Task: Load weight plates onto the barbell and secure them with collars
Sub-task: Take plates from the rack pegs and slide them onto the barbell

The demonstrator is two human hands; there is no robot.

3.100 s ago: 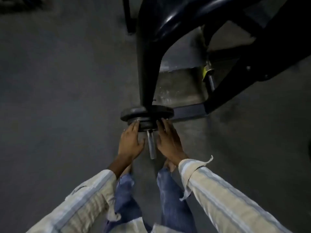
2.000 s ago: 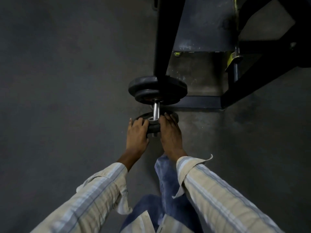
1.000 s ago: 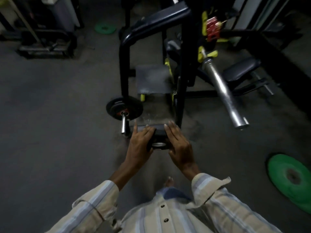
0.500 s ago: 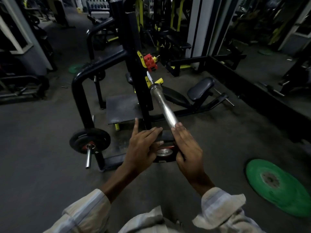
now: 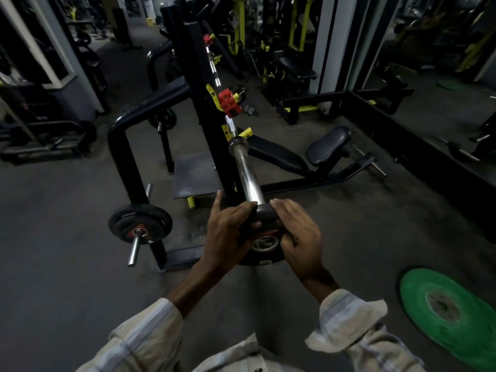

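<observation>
A small black weight plate with a steel centre ring is held upright at the end of the chrome barbell sleeve. My left hand grips its left rim, index finger sticking up. My right hand grips the right rim with curled fingers. The plate's hole sits just below and in front of the sleeve tip. The barbell rests on the black rack, beside a red and yellow catch. No collar is plainly visible.
More black plates sit on a storage peg at the lower left of the rack. A green plate lies on the floor at right. An inclined bench stands behind the sleeve. Other gym machines fill the background.
I took a small plate off the low storage peg, stood up and raised it with both hands. In the last half second the plate came up close to the sleeve's tip.
</observation>
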